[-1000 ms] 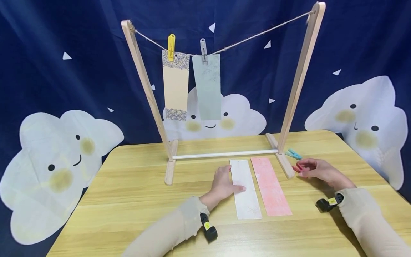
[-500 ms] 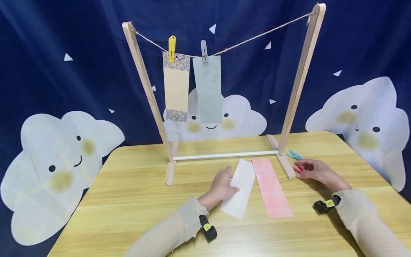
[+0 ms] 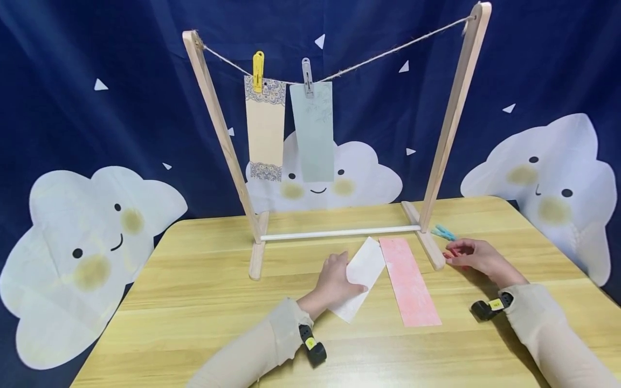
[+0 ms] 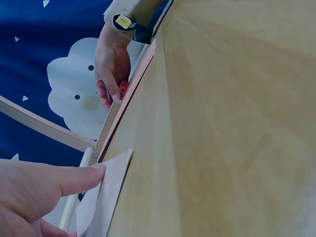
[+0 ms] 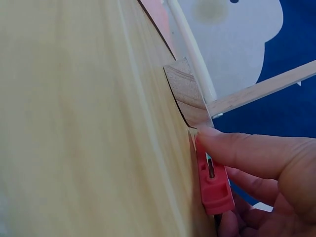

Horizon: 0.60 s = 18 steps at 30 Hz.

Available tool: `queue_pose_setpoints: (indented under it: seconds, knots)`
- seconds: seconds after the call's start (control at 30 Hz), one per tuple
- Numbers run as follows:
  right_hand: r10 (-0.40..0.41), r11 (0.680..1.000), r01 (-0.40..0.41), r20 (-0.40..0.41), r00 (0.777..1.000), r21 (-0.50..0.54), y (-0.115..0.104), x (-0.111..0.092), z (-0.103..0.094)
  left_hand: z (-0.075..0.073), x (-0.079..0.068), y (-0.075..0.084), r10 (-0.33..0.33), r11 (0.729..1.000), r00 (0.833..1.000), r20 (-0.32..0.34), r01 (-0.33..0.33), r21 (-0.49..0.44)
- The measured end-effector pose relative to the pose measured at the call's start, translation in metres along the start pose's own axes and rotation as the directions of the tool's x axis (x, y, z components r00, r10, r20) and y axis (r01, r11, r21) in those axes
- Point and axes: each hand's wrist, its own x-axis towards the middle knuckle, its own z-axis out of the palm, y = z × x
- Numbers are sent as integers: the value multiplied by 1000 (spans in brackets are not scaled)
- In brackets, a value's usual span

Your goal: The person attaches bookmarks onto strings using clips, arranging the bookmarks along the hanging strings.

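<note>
Since the earlier frame the white card [image 3: 365, 269] has turned from lying nearly parallel to the pink card [image 3: 409, 283] to a slant, its far end swung toward the bench's [image 3: 170, 302] right edge, while the pink card has stayed put. It sits around the middle of the bench, in front of the stand's white rod [image 3: 339, 233], with one corner at the pink card's left edge; whether they overlap I cannot tell. The left hand [image 3: 337, 283] is partly closed, pinching the white card, which bows in the left wrist view. The right hand [image 3: 480, 258] is nearly closed, thumb and fingers on the red clip [image 5: 216, 195], just beside the stand's right foot [image 3: 432, 250], toward the bench's right edge; the blue clip [image 3: 443, 233] lies just beyond. The likeliest trouble is a crease, should the thumb squeeze that bow harder. The touching corner could drag the pink card askew if the white one slides sideways, and a loose pinch could let the red clip slip against the foot.
</note>
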Motion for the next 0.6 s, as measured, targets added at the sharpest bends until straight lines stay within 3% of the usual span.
queue_pose_setpoints:
  seconds: [0.3,0.6]
  knots:
    - [-28,999,30,-32,999,38,-2,-1,0,-10,1,-1,-3,997,999,44,-1,79]
    - [-37,991,39,-21,999,125,1,-4,-4,-29,4,-16,-41,994,989,142,25,109]
